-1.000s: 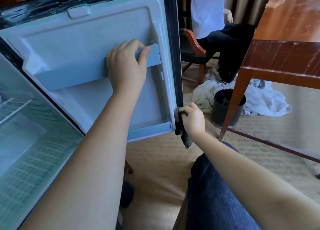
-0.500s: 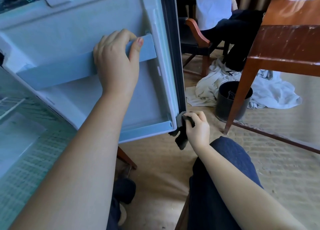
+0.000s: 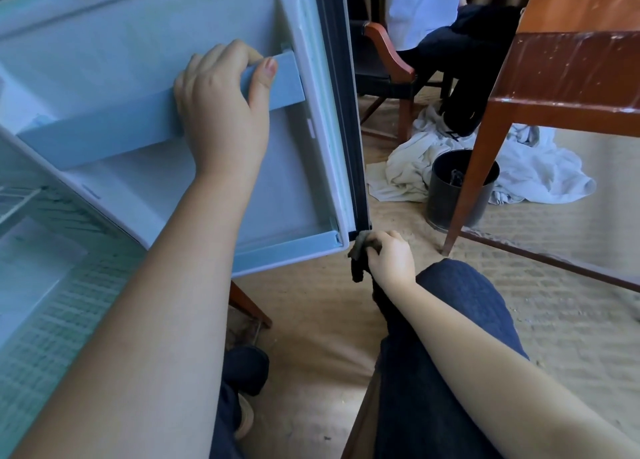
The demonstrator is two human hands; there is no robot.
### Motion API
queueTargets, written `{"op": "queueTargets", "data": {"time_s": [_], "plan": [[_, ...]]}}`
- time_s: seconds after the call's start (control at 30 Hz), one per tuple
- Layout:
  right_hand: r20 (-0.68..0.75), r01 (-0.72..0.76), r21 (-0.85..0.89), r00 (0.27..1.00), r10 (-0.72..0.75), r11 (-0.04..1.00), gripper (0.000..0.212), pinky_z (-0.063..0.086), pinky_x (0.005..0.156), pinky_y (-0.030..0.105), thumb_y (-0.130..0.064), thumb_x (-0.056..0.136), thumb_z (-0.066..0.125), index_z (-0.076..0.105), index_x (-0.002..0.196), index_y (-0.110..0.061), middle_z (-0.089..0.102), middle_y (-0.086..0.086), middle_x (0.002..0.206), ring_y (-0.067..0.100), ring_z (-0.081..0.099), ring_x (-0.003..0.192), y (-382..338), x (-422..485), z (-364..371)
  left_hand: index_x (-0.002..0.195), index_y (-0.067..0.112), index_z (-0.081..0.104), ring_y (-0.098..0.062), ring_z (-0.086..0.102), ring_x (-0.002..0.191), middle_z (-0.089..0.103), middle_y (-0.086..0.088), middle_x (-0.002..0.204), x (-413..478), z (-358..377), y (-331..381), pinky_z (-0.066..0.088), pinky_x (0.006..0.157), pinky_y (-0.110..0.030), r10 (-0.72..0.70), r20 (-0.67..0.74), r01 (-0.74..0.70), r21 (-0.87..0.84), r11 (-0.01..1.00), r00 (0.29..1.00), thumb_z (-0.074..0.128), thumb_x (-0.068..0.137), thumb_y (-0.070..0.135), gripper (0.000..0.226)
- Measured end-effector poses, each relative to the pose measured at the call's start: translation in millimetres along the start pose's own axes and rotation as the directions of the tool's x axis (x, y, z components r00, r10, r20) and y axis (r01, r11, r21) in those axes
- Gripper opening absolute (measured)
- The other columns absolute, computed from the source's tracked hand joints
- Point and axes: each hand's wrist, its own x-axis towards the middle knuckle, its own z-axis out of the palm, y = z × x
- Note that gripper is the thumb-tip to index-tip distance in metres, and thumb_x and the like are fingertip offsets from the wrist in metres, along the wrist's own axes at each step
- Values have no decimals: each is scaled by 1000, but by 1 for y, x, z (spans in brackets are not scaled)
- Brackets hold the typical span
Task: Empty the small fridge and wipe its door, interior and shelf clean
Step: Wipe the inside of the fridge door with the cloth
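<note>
At the bottom right corner of the open fridge door [image 3: 194,50], the right hand [image 3: 389,257] is closed around a dark cloth [image 3: 358,261] pressed to the black door edge [image 3: 341,112], which runs up and away from it as the long line left to wipe. The left hand [image 3: 221,112] is clamped over the door's shelf rail [image 3: 104,133], steadying it. The cloth seems bunched, though it's partly hidden.
</note>
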Motion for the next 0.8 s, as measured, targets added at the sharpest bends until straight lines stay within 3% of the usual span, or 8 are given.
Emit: {"op": "queueTargets", "data": {"time_s": [0.1,0.2,0.27,0.33,0.4,0.5,0.67,0.8], "plan": [[-116,113,63,988,-105,992,14,43,66,27,-6,90,53,63,99,-11,50,0,103,19,54,75,-12,-6,4,90,9,63,-31,55,93,65,-11,93,-2,-2,-1,30,78,-35,5,-9,-5,5,1000,1000,45,96,38,35],[-183,50,89,983,-33,995,13,35,54,20,-7,93,50,61,99,-10,48,0,104,14,47,64,-24,-5,12,92,9,63,-31,55,94,66,-11,94,0,-4,-1,30,78,-35,7,16,-7,1,1000,1000,45,96,38,35],[-118,-53,84,991,62,995,16,39,53,14,-7,94,46,60,101,-10,47,-1,109,13,50,67,-23,-1,16,93,9,63,-31,55,95,66,-11,96,4,-2,0,31,79,-35,3,41,-3,2,1000,999,45,95,36,34],[2,-146,-49,989,147,988,24,47,69,25,-5,94,45,59,113,-9,47,3,119,20,57,82,-15,5,19,93,8,63,-31,55,95,66,-11,96,5,-1,0,31,79,-36,-2,48,2,-2,1000,999,45,95,36,34],[97,-174,-159,977,190,972,30,45,73,29,-3,92,46,57,119,-9,45,5,123,24,58,91,-7,5,19,91,8,63,-33,55,93,66,-13,94,2,-1,-1,31,78,-37,3,33,-2,-11,1000,999,45,95,37,35],[75,-43,-104,996,51,994,20,43,71,28,-7,92,48,60,106,-13,50,1,113,23,57,89,-7,-5,10,90,7,63,-34,55,92,65,-14,92,0,-4,-3,31,77,-38,19,34,-18,-22,1000,999,45,95,38,35],[-209,295,148,942,-262,944,24,42,65,17,-4,84,59,60,105,-16,56,-7,101,4,51,74,-48,-14,-29,89,8,63,-34,56,90,65,-14,90,0,-3,-2,32,76,-39,12,22,-12,-29,1000,1000,45,95,38,36],[-353,390,337,896,-269,857,34,45,79,14,-1,80,60,60,110,-17,60,-7,108,3,56,89,-108,-3,-60,90,8,63,-34,55,91,65,-14,92,-1,-3,-1,31,78,-38,5,29,-4,-30,1000,1000,45,95,37,34]]}}
